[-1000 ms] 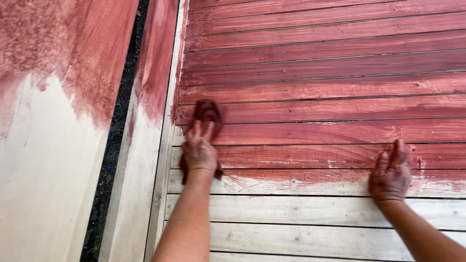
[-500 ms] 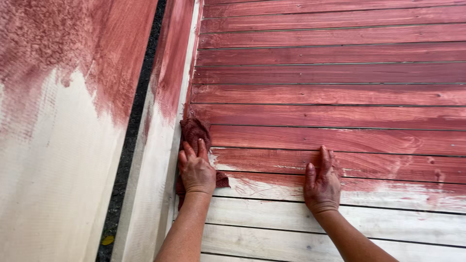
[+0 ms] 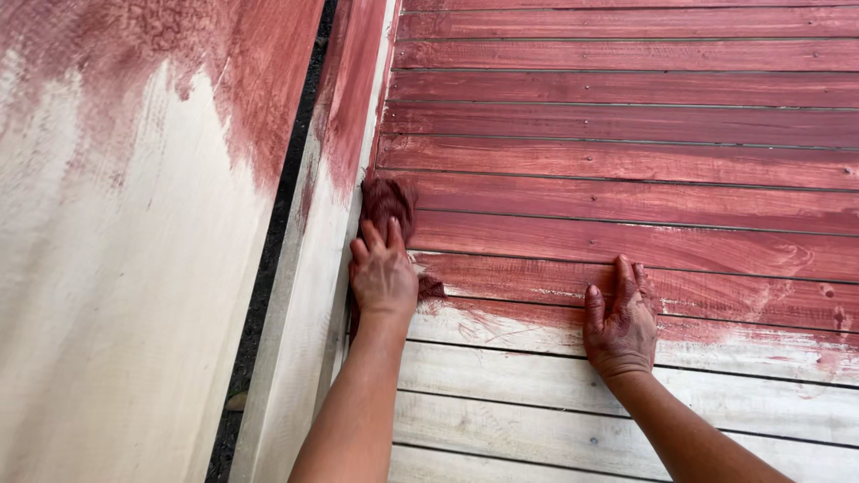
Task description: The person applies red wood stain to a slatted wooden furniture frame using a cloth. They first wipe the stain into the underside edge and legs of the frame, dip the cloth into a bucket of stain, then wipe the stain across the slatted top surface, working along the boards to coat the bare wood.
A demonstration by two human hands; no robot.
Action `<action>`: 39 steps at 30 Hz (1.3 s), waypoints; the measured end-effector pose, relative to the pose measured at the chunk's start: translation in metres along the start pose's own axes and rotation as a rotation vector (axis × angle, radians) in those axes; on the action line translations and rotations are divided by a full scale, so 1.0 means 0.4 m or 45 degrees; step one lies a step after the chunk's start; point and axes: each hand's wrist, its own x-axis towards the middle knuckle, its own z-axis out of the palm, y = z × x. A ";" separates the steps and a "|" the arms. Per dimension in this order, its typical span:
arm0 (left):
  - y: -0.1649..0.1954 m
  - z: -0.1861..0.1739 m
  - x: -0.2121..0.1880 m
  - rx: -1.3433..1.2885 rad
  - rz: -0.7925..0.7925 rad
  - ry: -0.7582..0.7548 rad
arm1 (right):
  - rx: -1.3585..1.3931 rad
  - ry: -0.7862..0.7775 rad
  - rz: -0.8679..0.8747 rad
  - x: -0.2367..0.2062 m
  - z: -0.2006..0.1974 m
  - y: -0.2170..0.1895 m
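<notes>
Rag: a dark red, stain-soaked rag (image 3: 388, 204) is lying bunched on the slats, pushed into the corner where they are meeting the frame; most of it is showing beyond the fingertips, and a small tuft is sticking out by the wrist.
Left hand: the left hand (image 3: 383, 275) is pressing palm down on the rag, fingers stretched forward and close together, pinning the cloth flat rather than clenching it; the skin is smeared red.
Right hand: the right hand (image 3: 619, 317) is resting flat and empty on a slat well to the right of the rag, fingers loosely spread, thumb out to the left, holding nothing; it is also stained red.
Slats: the slats (image 3: 626, 161) are running crosswise in narrow rows with thin gaps between; the far rows are wearing an even red stain, while the near rows are bare pale wood.
Stain edge: the ragged boundary (image 3: 537, 317) is running across the slat under both hands, with streaky smears trailing onto the pale wood.
Frame: an upright pale frame (image 3: 309, 295) is standing just left of the rag, its top part stained red, its lower part bare.
Gap: a dark gap (image 3: 268, 268) is separating the frame from the board.
Board: a wide board (image 3: 116, 295) is filling the left side, blotchy red across the top and fading into unstained wood lower down.
</notes>
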 end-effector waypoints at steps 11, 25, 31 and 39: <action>-0.058 0.060 -0.150 0.033 -0.015 0.264 | 0.056 -0.003 0.023 -0.001 -0.004 -0.007; 0.066 0.078 -0.152 -0.080 -0.110 0.084 | -0.005 0.017 -0.003 -0.001 -0.006 -0.018; 0.079 0.086 0.024 -0.118 -0.178 0.045 | 0.017 0.018 0.037 -0.002 -0.006 -0.019; 0.091 0.042 0.251 -0.088 0.024 0.050 | -0.099 0.021 -0.027 0.001 -0.002 -0.014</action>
